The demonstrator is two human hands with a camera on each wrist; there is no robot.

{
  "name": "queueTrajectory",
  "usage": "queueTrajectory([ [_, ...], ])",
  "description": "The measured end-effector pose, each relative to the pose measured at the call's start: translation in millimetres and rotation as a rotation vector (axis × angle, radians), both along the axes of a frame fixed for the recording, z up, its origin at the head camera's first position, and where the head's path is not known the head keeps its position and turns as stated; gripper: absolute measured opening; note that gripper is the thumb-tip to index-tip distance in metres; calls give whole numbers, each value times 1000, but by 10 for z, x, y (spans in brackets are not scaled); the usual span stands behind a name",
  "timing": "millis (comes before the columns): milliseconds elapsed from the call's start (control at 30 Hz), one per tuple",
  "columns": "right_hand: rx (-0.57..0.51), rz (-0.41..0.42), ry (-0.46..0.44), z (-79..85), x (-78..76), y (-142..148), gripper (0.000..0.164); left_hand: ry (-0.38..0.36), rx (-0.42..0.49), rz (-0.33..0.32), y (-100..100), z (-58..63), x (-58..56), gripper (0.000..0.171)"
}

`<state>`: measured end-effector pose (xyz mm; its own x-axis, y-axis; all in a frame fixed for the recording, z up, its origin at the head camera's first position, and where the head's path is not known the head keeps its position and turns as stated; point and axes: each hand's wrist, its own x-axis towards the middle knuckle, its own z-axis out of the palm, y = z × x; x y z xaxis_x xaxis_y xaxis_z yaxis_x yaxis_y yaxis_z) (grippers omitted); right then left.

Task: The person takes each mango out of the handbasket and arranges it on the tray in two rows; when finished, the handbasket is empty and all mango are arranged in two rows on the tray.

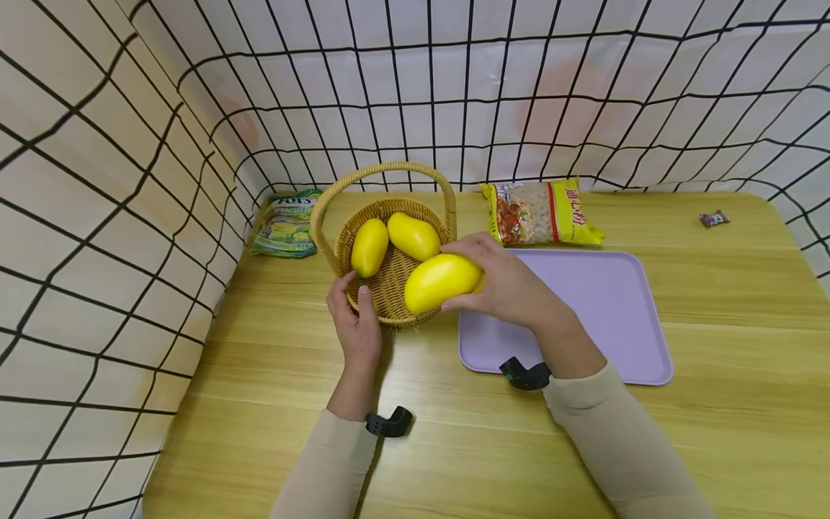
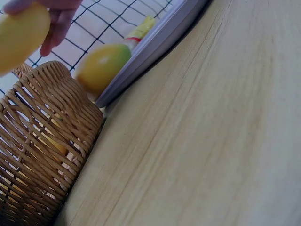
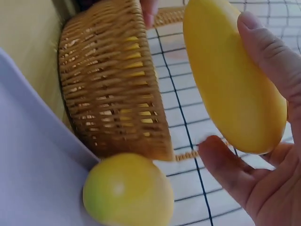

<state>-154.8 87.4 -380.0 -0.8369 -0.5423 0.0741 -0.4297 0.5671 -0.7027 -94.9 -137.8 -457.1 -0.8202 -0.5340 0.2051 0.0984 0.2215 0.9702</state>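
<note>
My right hand (image 1: 502,285) grips a yellow mango (image 1: 441,281) between thumb and fingers, above the right part of a round wicker basket (image 1: 395,320). Inside the basket lie two more mangoes, one on the left (image 1: 370,248) and another toward the back (image 1: 413,236). At the basket's front left rim, my left hand (image 1: 357,328) holds the edge with thumb and fingers. Another mango (image 3: 128,190), yellow with a greenish end, rests at the tray's edge beside the basket in the right wrist view; my right hand mostly hides it in the head view.
A lilac tray (image 1: 596,303) lies right of the basket. Behind it sits a yellow food packet (image 1: 534,211); a green snack bag (image 1: 286,225) is left of the basket. A small wrapped candy (image 1: 714,219) lies far right. Black wire mesh (image 1: 428,101) bounds the table.
</note>
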Motion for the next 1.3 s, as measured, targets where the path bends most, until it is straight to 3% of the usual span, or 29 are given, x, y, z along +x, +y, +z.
queueTrajectory([
  [200,-177,-26,-45,-96,16,210,74,-8,-19,9,-75,-255,-79,35],
  [400,-250,-85,-37,-130,28,426,69,0,-23,-6,-98,-293,-76,34],
  [633,-304,-200,14,-93,11,700,41,0,-29,-13,-100,-290,-66,34],
  [800,-337,-342,-82,-46,20,888,60,2,-20,-11,-94,-291,-72,35],
  [1033,-454,-451,-109,-92,-65,1168,79,1,-1,0,-60,-210,-74,35],
  [1167,-564,-482,-129,-131,-107,1288,79,12,2,-2,-84,-272,-91,35],
  [1300,-615,-494,-154,-167,-130,1376,66,6,-10,-5,-95,-279,-89,34],
])
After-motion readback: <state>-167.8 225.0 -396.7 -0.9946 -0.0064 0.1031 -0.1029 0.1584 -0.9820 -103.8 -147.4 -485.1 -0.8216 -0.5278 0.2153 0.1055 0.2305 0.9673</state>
